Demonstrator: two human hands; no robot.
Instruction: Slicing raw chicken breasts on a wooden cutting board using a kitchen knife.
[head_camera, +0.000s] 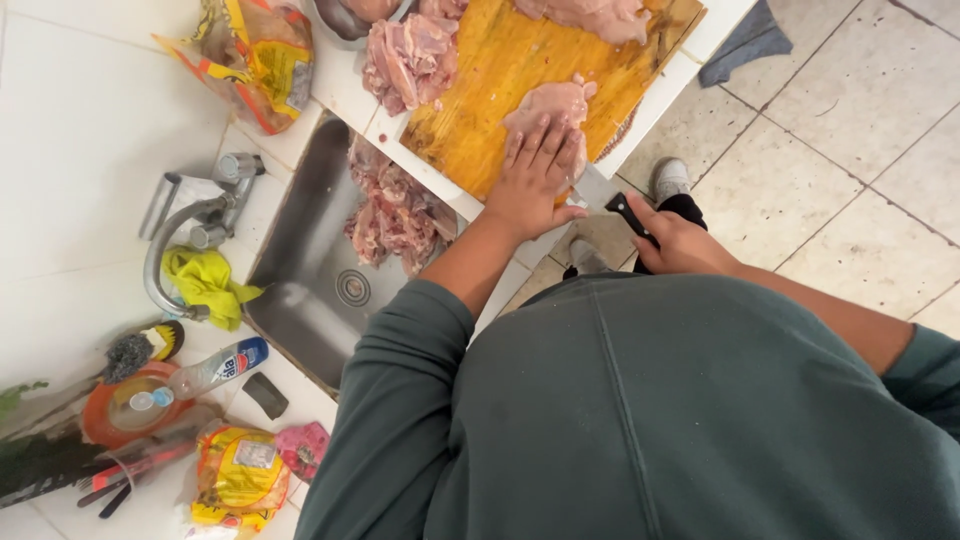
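I'm looking down over a white tiled surface (90, 150), which is running off to the left of both hands and carrying a steel sink (300, 270) just left of my left forearm. Raw chicken pieces (400, 212) are lying in that sink, close beside the left wrist. Ahead of the hands a wooden cutting board (500, 70) is sitting on the surface, and my left hand (530, 180) is pressing flat, fingers spread and not gripping, on a pale chicken fillet (550, 108) at the board's near edge. More raw chicken (408, 60) is piling up at the board's far left corner, well beyond the left hand.

My right hand (680, 240) is clenching the black handle of a knife (615, 200), just right of the left hand; the blade is pointing in toward the fillet, though I cannot tell how far it is reaching under the palm.

As I'm reading it, the step in hand is slicing the fillet horizontally while the palm is holding it down. The next move is calling for a level, steady draw of the blade, with the left fingers kept flat and lifted clear of the edge.

Smaller things: a yellow cloth (205, 285) is lying by the tap (185, 230), far left of the hands.
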